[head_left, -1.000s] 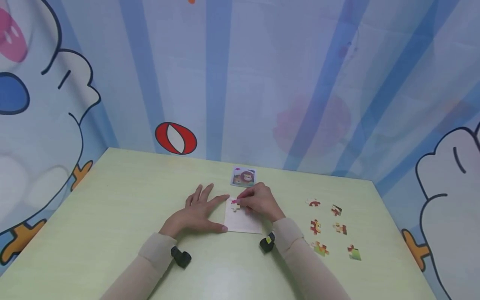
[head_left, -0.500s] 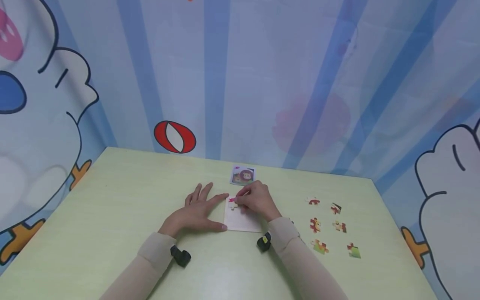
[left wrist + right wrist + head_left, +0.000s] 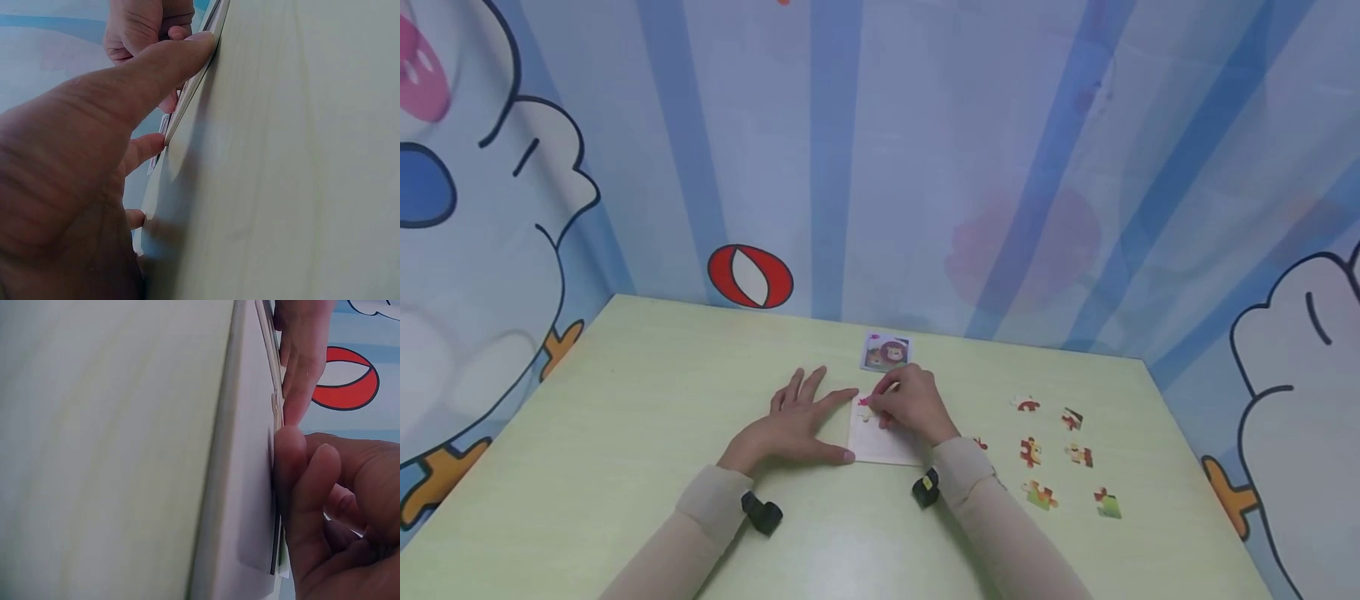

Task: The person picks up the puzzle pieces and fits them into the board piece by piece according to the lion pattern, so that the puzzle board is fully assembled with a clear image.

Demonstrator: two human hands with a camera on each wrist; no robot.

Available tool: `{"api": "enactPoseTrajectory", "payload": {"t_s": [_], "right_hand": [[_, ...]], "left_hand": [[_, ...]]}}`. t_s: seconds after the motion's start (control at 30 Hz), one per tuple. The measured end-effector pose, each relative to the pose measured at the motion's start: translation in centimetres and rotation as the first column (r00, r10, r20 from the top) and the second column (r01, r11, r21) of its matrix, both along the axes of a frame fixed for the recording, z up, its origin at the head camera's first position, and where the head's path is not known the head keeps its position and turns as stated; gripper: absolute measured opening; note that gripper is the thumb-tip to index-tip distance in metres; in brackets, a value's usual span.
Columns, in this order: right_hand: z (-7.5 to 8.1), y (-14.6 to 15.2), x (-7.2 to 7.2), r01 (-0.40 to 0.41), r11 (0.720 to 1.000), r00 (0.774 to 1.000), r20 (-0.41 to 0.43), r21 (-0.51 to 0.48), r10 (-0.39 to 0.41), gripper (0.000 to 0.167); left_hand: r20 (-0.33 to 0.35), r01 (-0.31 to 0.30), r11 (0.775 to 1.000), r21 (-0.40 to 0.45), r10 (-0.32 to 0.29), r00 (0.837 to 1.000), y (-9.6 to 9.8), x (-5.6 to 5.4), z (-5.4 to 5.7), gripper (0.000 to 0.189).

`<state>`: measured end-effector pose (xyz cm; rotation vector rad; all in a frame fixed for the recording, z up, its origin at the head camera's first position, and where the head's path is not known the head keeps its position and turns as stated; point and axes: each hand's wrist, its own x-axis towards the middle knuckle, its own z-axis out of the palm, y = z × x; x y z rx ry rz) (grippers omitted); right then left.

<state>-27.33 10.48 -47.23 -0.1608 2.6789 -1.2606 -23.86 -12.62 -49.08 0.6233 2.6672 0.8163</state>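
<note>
- Currently, a flat white board (image 3: 887,448) on the table (image 3: 662,400) bears a pale jigsaw piece (image 3: 864,402), pink-marked, near its far left corner.
- Left hand (image 3: 793,425): fingers spread, thumb and forefinger touching the board's left edge.
- Right hand (image 3: 917,407): fingers curled, tips at that piece — whether pinching it, I cannot tell.
- Loose pieces (image 3: 1040,494) — brown, red, green — lie to the right; a lion card (image 3: 885,352) sits beyond.

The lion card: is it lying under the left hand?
No, the lion card lies beyond the white board, apart from the left hand.
</note>
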Motion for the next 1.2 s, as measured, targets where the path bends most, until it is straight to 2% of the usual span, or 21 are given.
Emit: {"api": "enactPoseTrajectory", "payload": {"t_s": [0.37,0.5,0.7,0.93,1.07,1.2], "right_hand": [[0.1,1.5,0.4,-0.045,0.994,0.998,0.028,-0.097,0.048,0.009],[0.5,2.5,0.7,-0.04,0.989,0.998,0.04,-0.146,0.046,0.016],[1.5,4.2,1.0,-0.04,0.978,0.997,0.054,-0.203,0.052,0.029],[2.3,6.6,1.4,-0.015,0.974,0.998,0.057,-0.224,0.029,0.041],[2.4,8.6,1.5,-0.016,0.973,0.999,0.043,-0.23,0.026,0.043],[2.3,10.9,1.7,0.007,0.972,0.999,0.042,-0.236,0.003,0.046]], "left_hand": [[0.004,0.001,1.0,-0.021,0.0,1.0,0.0,-0.3,-0.4,0.099],[0.003,0.008,1.0,-0.003,-0.008,1.0,0.0,-0.3,-0.3,0.098],[0.001,0.006,1.0,-0.02,-0.006,1.0,0.0,-0.1,0.0,0.099],[0.016,-0.009,0.999,-0.038,0.01,1.0,0.1,0.1,0.2,0.098],[0.019,-0.004,0.999,-0.037,0.005,1.0,-0.1,-0.1,-0.1,0.098],[0.026,0.001,1.0,-0.03,0.0,1.0,-0.2,0.0,0.0,0.097]]}}
